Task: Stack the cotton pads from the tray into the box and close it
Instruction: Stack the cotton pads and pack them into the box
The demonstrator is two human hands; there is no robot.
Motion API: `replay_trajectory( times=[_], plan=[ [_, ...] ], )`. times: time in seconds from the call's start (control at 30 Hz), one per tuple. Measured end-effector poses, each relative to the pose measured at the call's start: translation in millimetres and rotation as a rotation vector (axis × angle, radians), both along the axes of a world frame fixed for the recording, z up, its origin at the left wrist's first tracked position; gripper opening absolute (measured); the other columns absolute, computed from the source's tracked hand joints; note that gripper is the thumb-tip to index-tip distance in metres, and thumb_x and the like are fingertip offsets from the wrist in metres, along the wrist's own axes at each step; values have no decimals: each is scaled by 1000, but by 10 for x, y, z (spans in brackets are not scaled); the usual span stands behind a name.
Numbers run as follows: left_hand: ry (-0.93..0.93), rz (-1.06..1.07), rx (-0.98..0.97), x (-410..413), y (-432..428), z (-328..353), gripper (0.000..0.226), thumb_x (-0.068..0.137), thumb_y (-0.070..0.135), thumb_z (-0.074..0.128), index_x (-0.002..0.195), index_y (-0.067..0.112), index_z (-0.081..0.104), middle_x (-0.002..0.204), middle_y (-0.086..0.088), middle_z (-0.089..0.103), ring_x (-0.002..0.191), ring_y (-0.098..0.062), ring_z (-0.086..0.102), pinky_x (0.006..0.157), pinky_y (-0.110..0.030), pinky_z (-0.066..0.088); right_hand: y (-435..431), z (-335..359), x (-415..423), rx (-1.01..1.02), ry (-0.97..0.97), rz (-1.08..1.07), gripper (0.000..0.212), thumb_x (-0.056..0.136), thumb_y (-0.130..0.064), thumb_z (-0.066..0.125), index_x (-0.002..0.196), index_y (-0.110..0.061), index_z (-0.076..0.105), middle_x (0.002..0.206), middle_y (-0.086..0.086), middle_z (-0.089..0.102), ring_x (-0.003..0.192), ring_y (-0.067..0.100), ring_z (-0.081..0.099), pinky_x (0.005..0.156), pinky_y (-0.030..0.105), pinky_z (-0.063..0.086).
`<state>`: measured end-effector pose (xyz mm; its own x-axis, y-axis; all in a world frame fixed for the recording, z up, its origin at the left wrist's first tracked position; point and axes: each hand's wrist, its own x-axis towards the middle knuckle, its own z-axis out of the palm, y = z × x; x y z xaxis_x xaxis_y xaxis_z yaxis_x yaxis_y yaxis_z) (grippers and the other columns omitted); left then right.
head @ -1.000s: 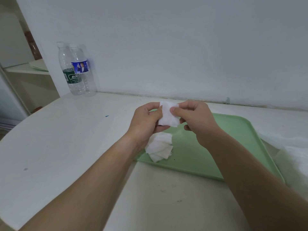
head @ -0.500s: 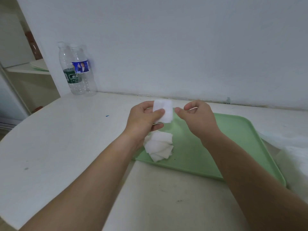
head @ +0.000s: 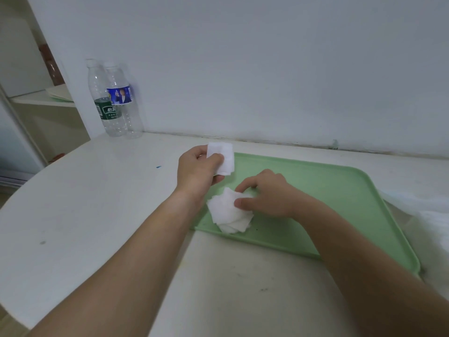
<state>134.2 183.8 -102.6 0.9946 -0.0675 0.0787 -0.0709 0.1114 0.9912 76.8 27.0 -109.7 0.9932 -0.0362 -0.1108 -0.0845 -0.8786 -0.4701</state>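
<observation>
My left hand (head: 198,170) holds a small stack of white square cotton pads (head: 223,158) upright above the tray's near-left corner, thumb pressed on the front pad. My right hand (head: 263,194) is down on a loose, fanned pile of cotton pads (head: 224,214) lying in that corner of the green tray (head: 340,190). Its thumb and forefinger pinch the pile's upper right edge. No box shows in the view.
The tray lies on a white table (head: 97,203) against a white wall. Two clear water bottles (head: 114,103) stand at the back left. A white plastic bag (head: 427,215) lies right of the tray. A shelf (head: 43,98) sits at far left.
My right hand let go of the held pads and dropped onto the pile on the tray. My left hand kept its stack and shifted slightly left.
</observation>
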Motion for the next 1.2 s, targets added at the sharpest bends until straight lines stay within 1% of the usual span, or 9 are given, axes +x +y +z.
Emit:
replay_trajectory(
  times=[0.1,0.2,0.43,0.57,0.67,0.77,0.87,0.97,1.2],
  plan=[
    [0,12,1,0,0,9,14,89,6,65,93,19,70,76,6,67,71,-9,67,66,-22,60,14,18,-19,133,-60,65,22,81,-41,78,96,-37,64,115,-6,54,105,14,49,92,28,42],
    [-4,21,2,3,3,17,14,89,6,64,95,17,70,79,4,68,72,-11,67,65,-22,60,11,47,-25,299,-82,62,26,78,-23,83,95,-25,63,97,-11,64,80,4,58,72,18,43],
    [2,32,10,13,9,7,15,88,6,64,100,14,70,84,1,68,73,-12,67,66,-22,60,32,60,-26,262,46,87,51,78,-27,83,123,-28,59,102,-8,66,83,5,60,71,21,43],
    [-7,32,20,21,11,-5,15,88,6,63,99,14,70,79,3,67,72,-12,66,67,-23,61,21,80,-45,275,33,76,45,78,-23,83,117,-28,61,93,-10,68,79,6,62,64,20,41],
    [-5,37,28,24,13,-5,17,87,5,63,100,13,70,80,1,68,72,-13,66,70,-28,62,-6,96,-44,317,-25,90,21,81,-21,79,98,-25,68,79,-11,65,67,5,58,62,18,40],
    [0,38,28,26,14,-10,17,87,5,64,98,14,71,88,-3,73,74,-15,68,73,-30,62,-64,137,-43,441,-109,36,9,86,-19,74,78,-21,69,67,-7,54,63,10,49,65,25,38],
    [5,4,19,29,11,-20,18,86,6,68,102,12,73,92,-3,77,81,-14,73,72,-24,61,-104,222,-67,708,-183,-61,4,86,-16,75,89,-17,72,76,-3,72,69,10,60,70,28,45],
    [-10,-82,42,-12,-17,-8,15,84,7,74,99,11,76,92,-8,79,84,-17,75,77,-27,62,-104,264,-72,965,-217,-137,10,85,-13,77,87,-17,68,72,-4,72,62,8,61,69,27,50],
    [-52,-272,32,-117,-92,44,12,89,7,71,97,16,76,84,0,79,78,-8,74,71,-20,59,-90,263,-70,1072,-219,-261,13,83,-18,79,85,-15,66,71,0,70,55,9,61,56,22,50]
  ],
)
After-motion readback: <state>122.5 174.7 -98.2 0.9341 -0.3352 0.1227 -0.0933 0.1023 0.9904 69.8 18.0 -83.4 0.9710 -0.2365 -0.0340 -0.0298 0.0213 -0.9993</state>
